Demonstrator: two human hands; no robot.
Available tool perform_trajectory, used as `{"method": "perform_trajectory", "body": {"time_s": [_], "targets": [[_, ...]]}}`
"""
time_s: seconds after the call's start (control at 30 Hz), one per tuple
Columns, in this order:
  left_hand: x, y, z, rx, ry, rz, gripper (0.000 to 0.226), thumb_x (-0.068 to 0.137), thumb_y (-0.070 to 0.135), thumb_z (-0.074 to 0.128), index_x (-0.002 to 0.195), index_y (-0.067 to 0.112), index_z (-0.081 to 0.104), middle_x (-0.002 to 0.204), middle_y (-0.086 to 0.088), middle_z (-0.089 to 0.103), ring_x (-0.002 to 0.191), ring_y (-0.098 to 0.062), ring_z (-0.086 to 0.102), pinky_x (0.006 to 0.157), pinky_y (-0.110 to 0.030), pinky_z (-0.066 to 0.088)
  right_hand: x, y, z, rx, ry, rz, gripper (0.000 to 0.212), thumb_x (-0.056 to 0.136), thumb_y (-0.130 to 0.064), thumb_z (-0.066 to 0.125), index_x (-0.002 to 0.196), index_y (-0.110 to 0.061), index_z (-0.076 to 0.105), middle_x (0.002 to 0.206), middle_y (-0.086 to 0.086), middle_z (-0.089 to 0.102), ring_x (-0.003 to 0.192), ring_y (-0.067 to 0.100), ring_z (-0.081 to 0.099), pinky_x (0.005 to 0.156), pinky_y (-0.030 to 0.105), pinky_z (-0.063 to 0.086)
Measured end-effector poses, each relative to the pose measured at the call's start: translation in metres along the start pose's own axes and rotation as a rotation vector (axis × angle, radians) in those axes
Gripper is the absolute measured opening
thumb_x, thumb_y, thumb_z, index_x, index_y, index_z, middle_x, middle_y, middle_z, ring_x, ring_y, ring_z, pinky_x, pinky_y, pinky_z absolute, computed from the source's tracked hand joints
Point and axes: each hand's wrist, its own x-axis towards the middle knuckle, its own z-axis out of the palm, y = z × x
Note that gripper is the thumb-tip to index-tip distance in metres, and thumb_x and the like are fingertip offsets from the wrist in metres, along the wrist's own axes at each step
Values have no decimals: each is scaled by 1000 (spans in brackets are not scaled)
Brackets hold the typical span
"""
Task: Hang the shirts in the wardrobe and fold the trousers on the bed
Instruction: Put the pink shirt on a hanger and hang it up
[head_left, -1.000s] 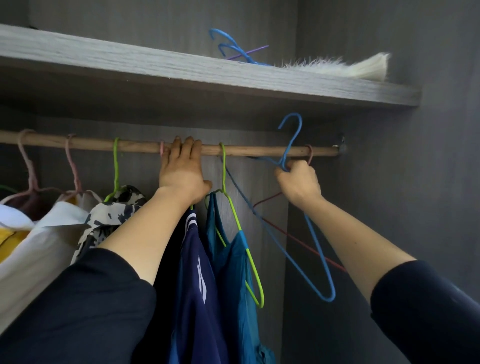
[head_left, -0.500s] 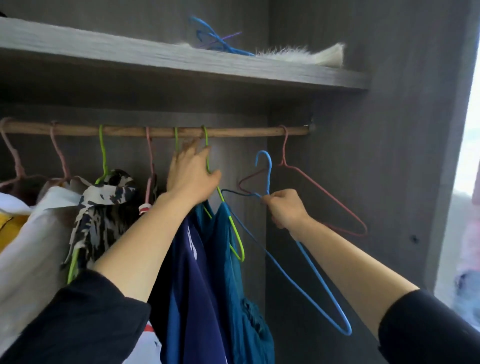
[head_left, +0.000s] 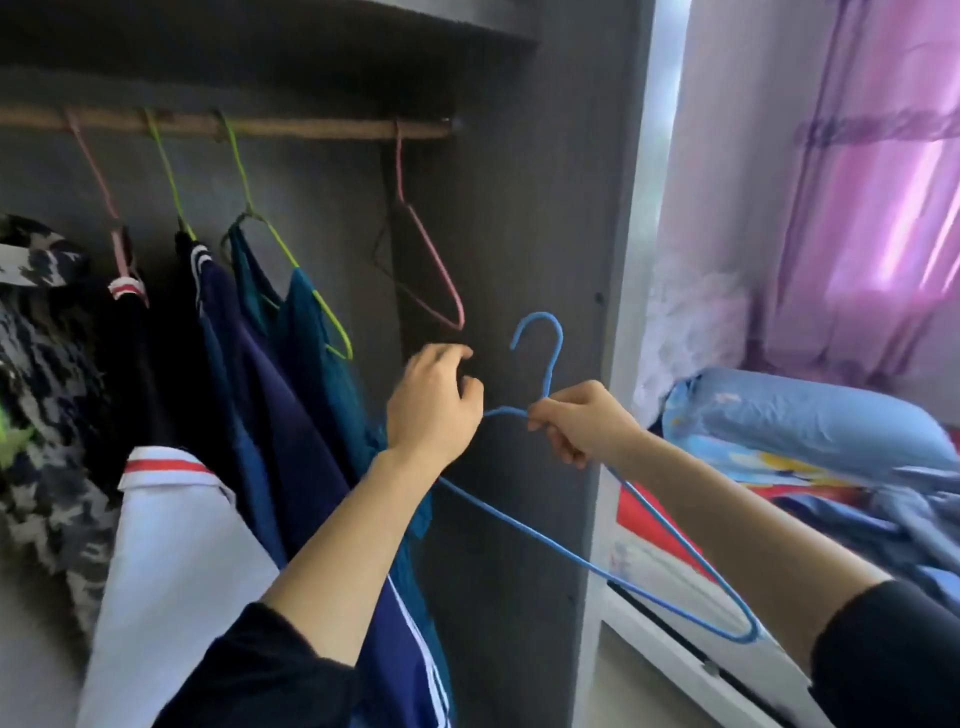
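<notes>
My right hand grips a blue wire hanger at the base of its hook, empty and held below the wardrobe rod. My left hand hovers just left of it with loosely curled fingers; the hanger's left arm passes behind that wrist. On the rod hang a navy shirt, a teal garment on a green hanger, a white shirt and a camouflage-patterned garment. No trousers can be made out.
An empty pink hanger hangs at the rod's right end beside the wardrobe's side panel. To the right lies the bed with a blue pillow and crumpled bedding. A pink curtain covers the window behind it.
My right hand has carried the blue hanger down and away from the rod. My left hand has left the rod and dropped beside it. The view has swung right toward the bed.
</notes>
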Motion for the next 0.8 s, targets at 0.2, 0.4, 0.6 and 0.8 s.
{"method": "perform_trajectory", "body": {"time_s": [0.2, 0.4, 0.6, 0.8], "targets": [[-80, 57, 82, -80, -116, 21, 24, 90, 18, 51, 110, 17, 65, 110, 0, 63, 105, -19, 53, 77, -29, 43, -73, 96, -81, -83, -8, 157, 24, 82, -24, 62, 62, -16, 71, 47, 0, 58, 38, 13, 52, 39, 19, 41], [-156, 165, 173, -111, -411, -57, 27, 89, 16, 50, 111, 17, 65, 115, -6, 62, 109, -27, 54, 85, -37, 45, -185, 196, -175, -208, 57, 331, 29, 83, -24, 62, 56, -18, 67, 44, -4, 58, 38, 8, 52, 43, 18, 41], [-241, 306, 258, -161, -726, 9, 28, 89, 21, 47, 112, 20, 62, 117, -6, 59, 110, -26, 53, 87, -36, 46, -306, 280, -276, -217, 163, 532, 27, 82, -21, 61, 55, -15, 65, 54, 0, 61, 45, 10, 54, 44, 17, 42], [-288, 437, 324, -197, -911, 180, 30, 90, 21, 46, 115, 18, 61, 119, -7, 60, 113, -26, 52, 91, -35, 45, -393, 356, -372, -220, 345, 695, 27, 84, -21, 63, 62, -5, 67, 44, -8, 53, 40, 5, 46, 42, 15, 36]]}}
